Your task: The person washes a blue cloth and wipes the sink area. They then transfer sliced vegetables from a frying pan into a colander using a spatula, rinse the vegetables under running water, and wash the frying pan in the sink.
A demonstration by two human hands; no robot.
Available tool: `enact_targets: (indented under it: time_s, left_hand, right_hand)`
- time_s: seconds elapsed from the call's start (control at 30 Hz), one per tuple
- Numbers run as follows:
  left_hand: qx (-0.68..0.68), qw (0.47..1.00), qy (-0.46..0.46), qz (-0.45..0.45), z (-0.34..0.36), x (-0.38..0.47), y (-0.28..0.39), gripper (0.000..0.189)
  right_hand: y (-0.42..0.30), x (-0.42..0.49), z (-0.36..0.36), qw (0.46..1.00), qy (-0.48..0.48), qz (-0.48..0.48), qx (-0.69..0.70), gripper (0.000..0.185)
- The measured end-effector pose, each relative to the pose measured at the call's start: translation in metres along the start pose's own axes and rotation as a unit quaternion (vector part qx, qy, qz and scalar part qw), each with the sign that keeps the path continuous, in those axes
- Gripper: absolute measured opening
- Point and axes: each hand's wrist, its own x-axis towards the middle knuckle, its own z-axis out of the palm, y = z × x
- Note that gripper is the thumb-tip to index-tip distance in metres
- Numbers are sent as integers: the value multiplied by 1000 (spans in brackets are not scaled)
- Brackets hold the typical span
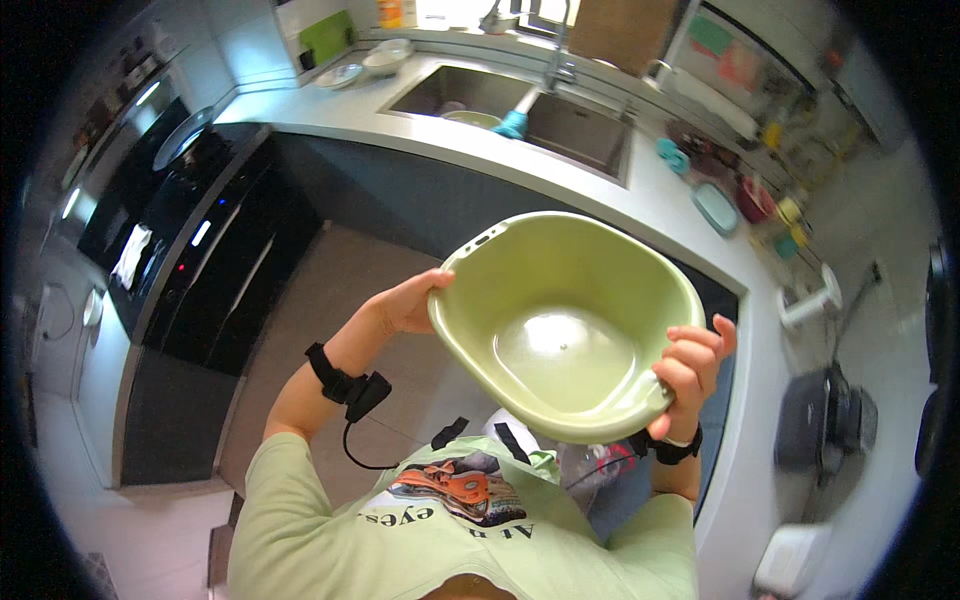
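Observation:
A light green plastic basin is held up in front of my body, tilted so that its inside shows; nothing lies in it. My left hand grips its left rim, the thumb on the edge and the other fingers hidden behind the wall. My right hand holds the lower right rim, its fingers curled over the edge by a handle. Both wrists wear black straps, and a black device with a cable sits on the left one. Beyond the basin is a double-bowl steel sink with a faucet.
A pale countertop curves round the front and right. A teal cloth hangs over the sink's near edge. Bowls and a green cutting board stand back left. A pan rests on the stove; a black appliance is at right.

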Motion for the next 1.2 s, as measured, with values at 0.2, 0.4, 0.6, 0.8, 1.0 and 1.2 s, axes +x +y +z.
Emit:
enact_targets:
  time_s: [0.2, 0.4, 0.6, 0.8, 1.0, 1.2]
  left_hand:
    - [31, 986, 161, 38, -102, -6, 75, 38]
    - [72, 866, 440, 227, -157, -8, 142, 39]
    - [-25, 753, 595, 281, -214, -32, 166, 42]
    - [-29, 720, 630, 288, -308, -45, 209, 47]
    - [-3, 760, 603, 243, -412, -39, 314, 45]
    - [-10, 798, 564, 211, -482, -16, 389, 45]
  right_hand:
    - [135, 51, 150, 995, -52, -30, 74, 63]
    - [289, 116, 314, 946, -168, 153, 233, 37]
    - [395, 163, 517, 779, -322, 376, 384, 46]
    - [477, 116, 702, 766, -441, 463, 70, 71]
    - [509, 31, 770, 613, -505, 604, -65, 91]
    - [517, 47, 757, 512, -447, 731, -69, 87]
